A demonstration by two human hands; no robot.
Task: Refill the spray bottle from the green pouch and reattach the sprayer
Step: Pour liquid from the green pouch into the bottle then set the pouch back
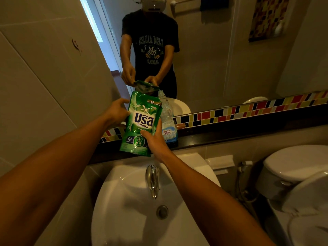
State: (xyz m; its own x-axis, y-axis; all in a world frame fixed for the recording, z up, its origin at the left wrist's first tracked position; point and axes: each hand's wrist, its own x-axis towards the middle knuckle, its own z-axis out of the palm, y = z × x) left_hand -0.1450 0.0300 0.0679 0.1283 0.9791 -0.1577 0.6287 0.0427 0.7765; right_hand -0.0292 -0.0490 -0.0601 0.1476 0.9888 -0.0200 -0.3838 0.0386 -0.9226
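A green refill pouch (142, 121) with white lettering is held upright over the dark ledge (230, 137) behind the sink. My left hand (118, 110) grips its upper left edge. My right hand (156, 139) holds its lower right side, thumb on the front. Just behind the pouch on the right stands a clear spray bottle (167, 125) with a blue label; its neck is bare and no sprayer head is in view. The mirror shows the pouch top tilted toward the bottle's mouth.
A white sink (127, 210) with a chrome tap (152, 180) lies right below my arms. A white toilet (298, 174) stands at the right, with a hose sprayer (245, 166) beside it. A mirror (230, 50) and a coloured tile strip (248, 109) back the ledge.
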